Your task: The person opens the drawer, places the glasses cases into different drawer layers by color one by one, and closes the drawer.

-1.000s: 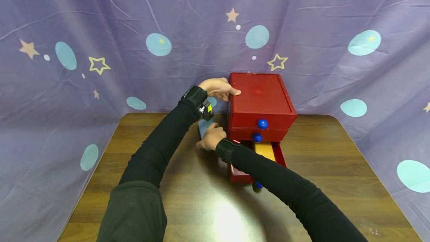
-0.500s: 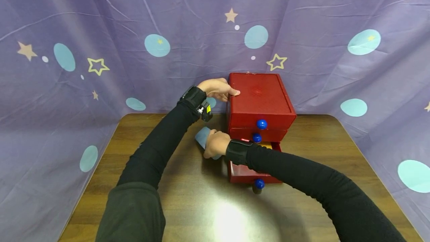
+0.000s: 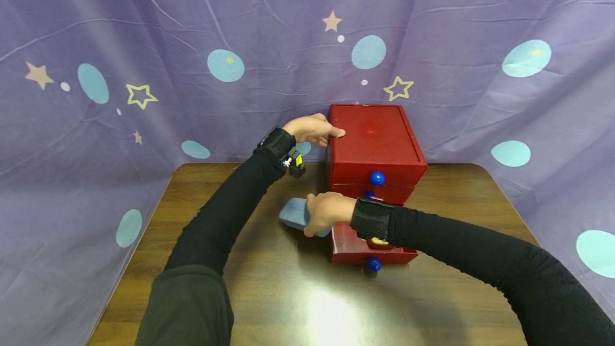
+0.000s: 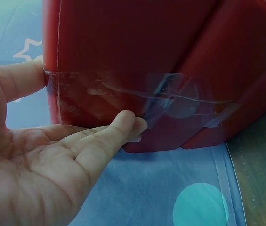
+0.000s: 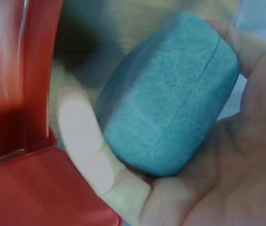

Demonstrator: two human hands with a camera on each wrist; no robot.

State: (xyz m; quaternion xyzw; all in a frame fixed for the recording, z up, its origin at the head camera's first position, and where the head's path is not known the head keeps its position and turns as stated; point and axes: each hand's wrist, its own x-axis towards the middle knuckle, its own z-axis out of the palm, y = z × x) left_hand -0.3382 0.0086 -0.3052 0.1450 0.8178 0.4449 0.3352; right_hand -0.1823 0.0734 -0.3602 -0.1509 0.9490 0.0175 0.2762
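A red drawer box (image 3: 375,132) stands on the wooden table, its bottom drawer (image 3: 348,256) pulled out. My left hand (image 3: 312,128) holds the box at its back left corner, thumb on the top edge. In the left wrist view the other fingers press against the box's side (image 4: 137,56). My right hand (image 3: 329,211) grips a blue glasses case (image 3: 294,214) just left of the drawer. The right wrist view shows the case (image 5: 170,99) between thumb and fingers, beside the red drawer wall (image 5: 38,70).
Inside the drawer a yellow item (image 3: 378,242) shows partly under my right forearm. Blue knobs (image 3: 377,178) mark the drawers. A purple patterned curtain (image 3: 269,68) hangs behind the table (image 3: 250,282). Clear tape (image 4: 170,94) runs along the box's side.
My right hand has moved the glasses case right and toward the front, from beside the box to the open drawer's left side, and turned it. My left hand stays on the box.
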